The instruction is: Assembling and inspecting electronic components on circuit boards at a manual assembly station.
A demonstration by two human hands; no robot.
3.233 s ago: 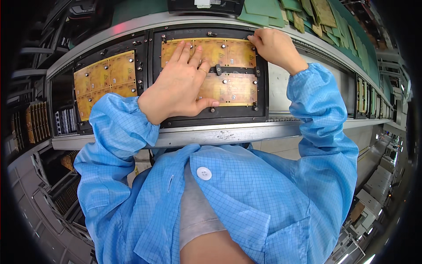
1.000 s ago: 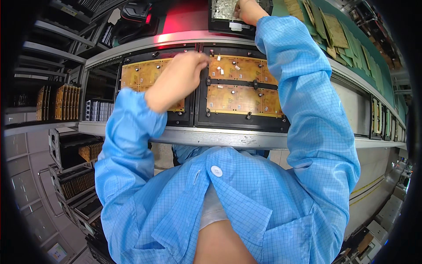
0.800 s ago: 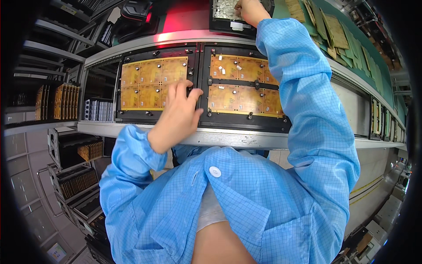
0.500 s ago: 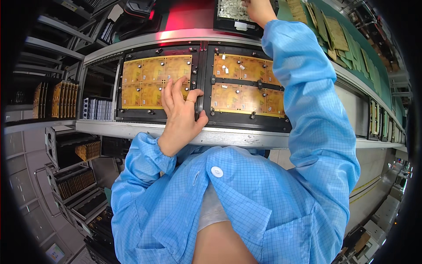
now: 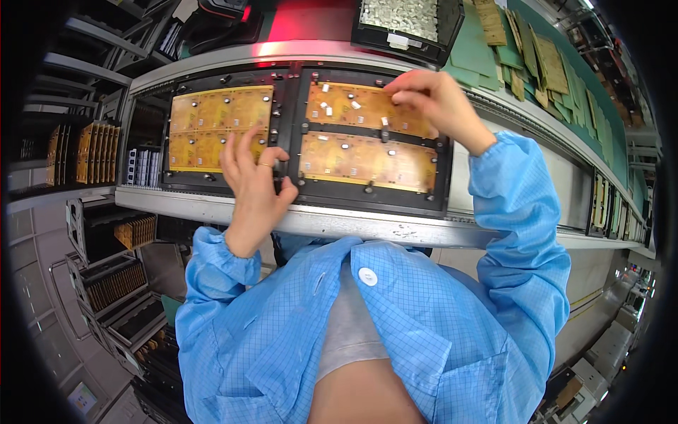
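With fingers spread, the left hand (image 5: 256, 185) rests on the black carrier (image 5: 289, 134) at frame centre, while the right hand (image 5: 432, 102), fingertips pinched together, touches the right amber panel (image 5: 367, 134) below a tray of small parts (image 5: 406, 21).

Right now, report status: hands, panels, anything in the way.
Left hand open, fingers on black carrier. Right hand pinching at right amber panel. White bits scattered there. Nothing blocking.

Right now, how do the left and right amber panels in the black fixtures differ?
The right amber panel carries small white parts; the left amber panel looks bare. The right hand touches the right panel's upper edge; the left hand lies over the left panel's lower right corner. Both sit flat in black fixtures.
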